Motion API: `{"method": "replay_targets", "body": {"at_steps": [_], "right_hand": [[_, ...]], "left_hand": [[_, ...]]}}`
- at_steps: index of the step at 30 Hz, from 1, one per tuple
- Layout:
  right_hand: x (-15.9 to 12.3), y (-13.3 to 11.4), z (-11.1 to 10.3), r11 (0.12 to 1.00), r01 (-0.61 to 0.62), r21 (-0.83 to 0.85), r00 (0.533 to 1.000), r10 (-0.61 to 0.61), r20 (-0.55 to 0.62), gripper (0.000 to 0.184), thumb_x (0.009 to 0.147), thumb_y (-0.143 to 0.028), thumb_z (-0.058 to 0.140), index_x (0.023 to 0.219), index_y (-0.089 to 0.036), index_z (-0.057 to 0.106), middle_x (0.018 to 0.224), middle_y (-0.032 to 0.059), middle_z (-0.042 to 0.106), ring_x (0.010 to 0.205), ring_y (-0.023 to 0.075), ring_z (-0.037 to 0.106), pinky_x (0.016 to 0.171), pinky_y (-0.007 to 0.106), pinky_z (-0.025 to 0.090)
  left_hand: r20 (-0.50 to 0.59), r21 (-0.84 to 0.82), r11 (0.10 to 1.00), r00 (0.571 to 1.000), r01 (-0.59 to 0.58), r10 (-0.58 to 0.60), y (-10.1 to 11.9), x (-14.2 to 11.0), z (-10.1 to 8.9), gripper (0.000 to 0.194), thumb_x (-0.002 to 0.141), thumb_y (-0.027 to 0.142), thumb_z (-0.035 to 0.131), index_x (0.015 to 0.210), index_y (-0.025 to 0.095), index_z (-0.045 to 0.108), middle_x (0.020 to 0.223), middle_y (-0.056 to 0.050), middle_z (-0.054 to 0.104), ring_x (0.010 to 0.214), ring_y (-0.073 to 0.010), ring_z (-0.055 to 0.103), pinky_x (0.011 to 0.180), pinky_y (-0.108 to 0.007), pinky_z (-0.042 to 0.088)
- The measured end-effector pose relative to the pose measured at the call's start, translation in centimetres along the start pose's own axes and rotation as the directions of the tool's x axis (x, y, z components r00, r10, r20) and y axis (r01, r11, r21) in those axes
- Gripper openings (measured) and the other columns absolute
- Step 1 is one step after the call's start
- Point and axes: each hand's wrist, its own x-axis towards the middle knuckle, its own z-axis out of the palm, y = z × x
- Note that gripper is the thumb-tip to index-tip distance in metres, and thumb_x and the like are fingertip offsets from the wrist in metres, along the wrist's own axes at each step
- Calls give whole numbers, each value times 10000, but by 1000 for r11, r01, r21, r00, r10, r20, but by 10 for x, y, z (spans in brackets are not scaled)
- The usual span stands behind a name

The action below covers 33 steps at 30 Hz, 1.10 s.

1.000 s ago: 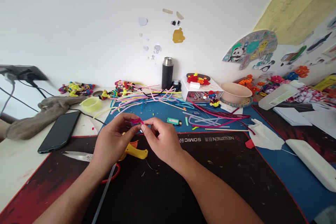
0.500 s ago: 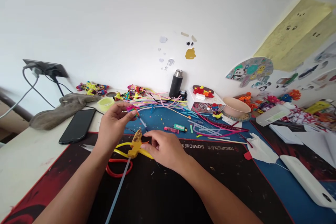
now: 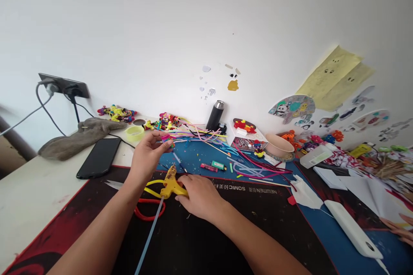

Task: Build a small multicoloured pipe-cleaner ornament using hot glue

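Note:
My left hand (image 3: 146,154) is closed, pinching a small fuzzy piece (image 3: 167,138) in pink, green and blue, like a bit of pipe-cleaner work. Below it lies a yellow hot glue gun (image 3: 170,184) with a stained nozzle and a long glue stick (image 3: 149,240) sticking out of its rear. My right hand (image 3: 200,193) has its fingers round the gun's handle, partly hiding it. Scissors with red handles (image 3: 150,218) lie under the gun and my left forearm. A thin pen-like stick (image 3: 179,161) rests just beyond the nozzle.
Pipe cleaners (image 3: 206,135) are strewn along the back, near a black thermos (image 3: 215,115). A phone (image 3: 98,159) and driftwood (image 3: 77,139) lie left. To the right are a bowl (image 3: 279,146), a white power bank (image 3: 353,227) and another person's hand (image 3: 402,227).
My right hand has moved from beside the glue gun onto its handle. The left hand still holds the fuzzy piece. The view has shifted, and another person's hand shows at the right edge.

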Motion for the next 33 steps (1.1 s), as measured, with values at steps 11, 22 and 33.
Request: {"method": "replay_targets", "body": {"at_steps": [11,22,33], "right_hand": [[-1,8,15,913,-12,407,941,148,-305,239,865,-252,743,1104,-242,754,926,45,814,772,226,725,712,312,511],[5,27,12,203,52,978,883,447,-139,381,827,-546,789,930,-212,639,655,-29,620,498,148,571,399,225,421],[1,32,-4,-225,190,956,920,380,-94,533,848,-655,853,824,-235,525,611,-73,547,412,88,438,384,214,326]], "left_hand": [[-36,-23,1000,999,9,-10,0,2,-2,542,680,559,962,1001,209,701,929,-25,741,810,-214,718,741,-379,657],[-55,-24,998,997,53,-54,-5,7,-3,627,598,599,984,982,199,692,887,-19,720,790,-225,734,720,-377,659],[45,-81,985,988,150,-147,-16,3,2,643,587,611,1019,974,210,700,891,-22,745,817,-236,766,787,-427,691]]}}
